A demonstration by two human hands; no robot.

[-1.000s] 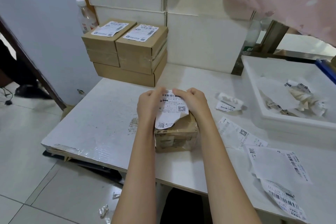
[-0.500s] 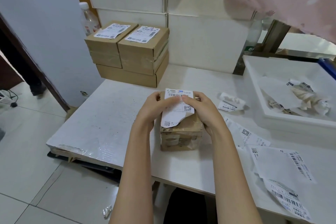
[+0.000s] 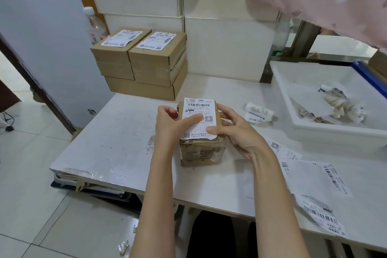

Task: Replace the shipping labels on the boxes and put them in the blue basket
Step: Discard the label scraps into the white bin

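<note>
A small worn cardboard box (image 3: 202, 152) stands on the white table (image 3: 117, 138) in front of me. A white shipping label (image 3: 199, 111) lies flat on its top. My left hand (image 3: 170, 125) holds the box's left side, its thumb pressing the label's middle. My right hand (image 3: 236, 132) holds the right side, its thumb on the label's torn lower edge. A stack of labelled boxes (image 3: 142, 63) sits at the back left. Only a blue basket edge (image 3: 368, 75) shows at the far right.
A white tray (image 3: 310, 130) with crumpled label scraps stands at the right. Loose labels (image 3: 316, 178) lie on the table's right front, with crumpled backing paper (image 3: 258, 111) nearer the tray. A plastic bottle (image 3: 94, 25) stands behind the stack. Pink cloth hangs above.
The label, held curled above the box a second ago, now lies flat on the box top. Both thumbs have come down onto it.
</note>
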